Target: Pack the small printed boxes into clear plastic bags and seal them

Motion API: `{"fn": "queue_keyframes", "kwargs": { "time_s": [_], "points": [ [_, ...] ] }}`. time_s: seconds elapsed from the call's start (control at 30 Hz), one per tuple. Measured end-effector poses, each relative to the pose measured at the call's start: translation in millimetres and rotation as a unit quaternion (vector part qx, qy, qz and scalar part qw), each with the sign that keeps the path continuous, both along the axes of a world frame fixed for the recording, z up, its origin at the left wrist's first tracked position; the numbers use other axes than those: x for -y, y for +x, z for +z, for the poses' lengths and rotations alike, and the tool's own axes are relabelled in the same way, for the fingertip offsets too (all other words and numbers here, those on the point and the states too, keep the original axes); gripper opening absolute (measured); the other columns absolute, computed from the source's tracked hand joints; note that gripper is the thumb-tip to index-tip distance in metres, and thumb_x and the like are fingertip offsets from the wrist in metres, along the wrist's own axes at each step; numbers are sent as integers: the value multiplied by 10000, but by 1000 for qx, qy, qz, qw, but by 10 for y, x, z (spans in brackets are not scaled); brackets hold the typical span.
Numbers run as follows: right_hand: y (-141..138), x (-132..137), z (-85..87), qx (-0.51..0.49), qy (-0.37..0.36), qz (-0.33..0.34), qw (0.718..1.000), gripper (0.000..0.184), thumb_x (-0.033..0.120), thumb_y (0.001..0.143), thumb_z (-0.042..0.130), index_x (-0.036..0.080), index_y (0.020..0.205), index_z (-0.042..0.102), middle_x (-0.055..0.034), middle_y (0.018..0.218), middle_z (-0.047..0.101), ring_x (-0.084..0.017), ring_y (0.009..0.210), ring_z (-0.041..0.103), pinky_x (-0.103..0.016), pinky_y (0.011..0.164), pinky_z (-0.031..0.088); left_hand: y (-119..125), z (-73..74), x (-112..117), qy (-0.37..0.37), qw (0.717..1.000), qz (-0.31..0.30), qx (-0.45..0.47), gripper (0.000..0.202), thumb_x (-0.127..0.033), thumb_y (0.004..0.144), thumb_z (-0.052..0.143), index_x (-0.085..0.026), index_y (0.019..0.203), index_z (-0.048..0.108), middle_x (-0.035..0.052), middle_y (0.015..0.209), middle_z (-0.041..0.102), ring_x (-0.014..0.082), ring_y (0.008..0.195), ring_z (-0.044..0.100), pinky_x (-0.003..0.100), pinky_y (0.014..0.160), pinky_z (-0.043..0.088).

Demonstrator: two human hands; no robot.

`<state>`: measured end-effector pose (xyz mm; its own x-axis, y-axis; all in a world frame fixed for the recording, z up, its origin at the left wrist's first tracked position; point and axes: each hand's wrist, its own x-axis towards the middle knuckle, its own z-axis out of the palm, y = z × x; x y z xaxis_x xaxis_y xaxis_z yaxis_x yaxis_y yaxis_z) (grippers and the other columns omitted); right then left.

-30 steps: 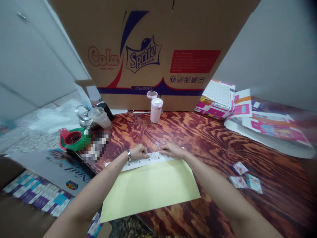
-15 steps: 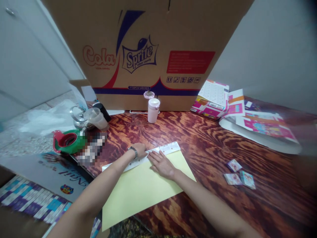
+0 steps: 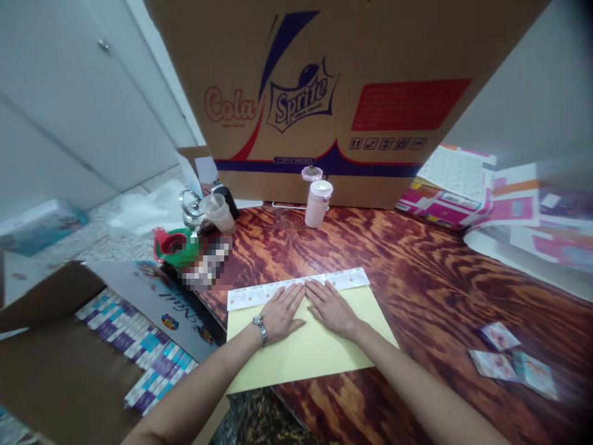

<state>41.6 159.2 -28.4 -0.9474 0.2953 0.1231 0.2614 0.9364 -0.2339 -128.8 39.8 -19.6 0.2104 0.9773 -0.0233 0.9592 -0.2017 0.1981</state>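
A pale yellow sheet (image 3: 296,361) lies on the wood-grained table, with a white printed strip (image 3: 250,295) along its far edge. My left hand (image 3: 280,315), a metal watch on its wrist, rests flat with fingers stretched out onto the strip. Beside it my right hand (image 3: 331,308) also lies flat, its fingertips on the strip and its palm over the yellow paper. The fingertips of both hands nearly meet at the middle of the strip. Neither hand grips anything. The part of the strip under the fingers is hidden.
Behind stands a large cardboard box (image 3: 324,111), a pink bottle (image 3: 317,207) before it. To the left are a green and red tape dispenser (image 3: 178,247), a plastic cup (image 3: 218,213) and an open carton (image 3: 46,364) of small boxes. Three small packets (image 3: 532,371) lie right.
My left hand has drawn back from the far edge and now lies flat beside the right one. The view has swung left, showing more of the open carton.
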Motion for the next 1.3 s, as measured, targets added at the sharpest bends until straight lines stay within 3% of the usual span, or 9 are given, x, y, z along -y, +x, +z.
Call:
{"fn": "queue_keyframes", "kwargs": {
  "time_s": [0.2, 0.43, 0.6, 0.8, 0.97, 1.07, 1.17, 1.3],
  "points": [
    [18, -19, 17, 19, 19, 8, 1000, 494, 304, 905, 354, 169, 1376, 292, -68, 1414, 322, -212, 1312, 243, -443, 1057, 227, -317, 30, 112, -28, 999, -35, -16, 740, -591, 844, 261, -164, 1408, 43, 79, 1476, 154, 240, 1355, 100, 437, 1086, 109],
    [29, -42, -57, 18, 32, 10, 999, 486, 309, 912, 330, 181, 1379, 287, -57, 1413, 324, -212, 1310, 247, -442, 1057, 223, -803, 90, 306, -44, 996, -77, -27, 779, -597, 834, 285, -142, 1408, 19, 106, 1476, 133, 249, 1356, 92, 422, 1084, 115],
    [17, -35, -91, 6, 35, 6, 999, 494, 317, 913, 324, 190, 1387, 269, -55, 1412, 328, -212, 1309, 249, -436, 1061, 210, -1092, 145, 418, -26, 994, -84, -58, 798, -590, 830, 310, -131, 1406, 4, 131, 1462, 179, 277, 1350, 116, 472, 1072, 129],
    [15, -40, -119, 2, 40, 3, 999, 490, 325, 917, 307, 191, 1387, 271, -56, 1410, 332, -215, 1306, 253, -435, 1061, 196, -1046, 158, 812, 34, 993, -35, -108, 658, -432, 877, 345, -131, 1405, 93, 119, 1434, 275, 265, 1345, 147, 455, 1073, 165],
    [-21, -45, -6, 29, 44, -1, 999, 459, 327, 905, 337, 166, 1333, 383, -85, 1366, 402, -243, 1268, 311, -452, 1041, 207, -920, 50, 961, 34, 992, 58, -103, 682, -473, 870, 331, -105, 1401, 114, 142, 1441, 249, 270, 1341, 163, 447, 1060, 211],
    [-343, 17, 210, 27, 31, -14, 999, 408, 342, 891, 383, 209, 1266, 470, -91, 1281, 492, -254, 1198, 389, -462, 1024, 215, -923, 19, 948, 20, 992, 63, -104, 698, -505, 865, 310, -111, 1403, 103, 132, 1457, 205, 269, 1347, 136, 450, 1068, 184],
    [-918, 121, 420, 22, -5, 6, 1000, 407, 376, 892, 391, 230, 1265, 460, -85, 1235, 517, -225, 1122, 443, -385, 957, 318, -928, 24, 938, 12, 992, 61, -110, 692, -510, 869, 288, -118, 1404, 93, 126, 1463, 183, 265, 1351, 117, 450, 1073, 158],
    [-1580, 207, 536, 77, -25, 40, 996, 316, 407, 845, 486, 217, 1075, 592, -87, 1008, 602, -237, 967, 521, -371, 823, 399, -916, 41, 941, 9, 991, 64, -115, 705, -518, 866, 283, -105, 1404, 88, 137, 1463, 177, 266, 1354, 100, 449, 1074, 145]
  ]
}}
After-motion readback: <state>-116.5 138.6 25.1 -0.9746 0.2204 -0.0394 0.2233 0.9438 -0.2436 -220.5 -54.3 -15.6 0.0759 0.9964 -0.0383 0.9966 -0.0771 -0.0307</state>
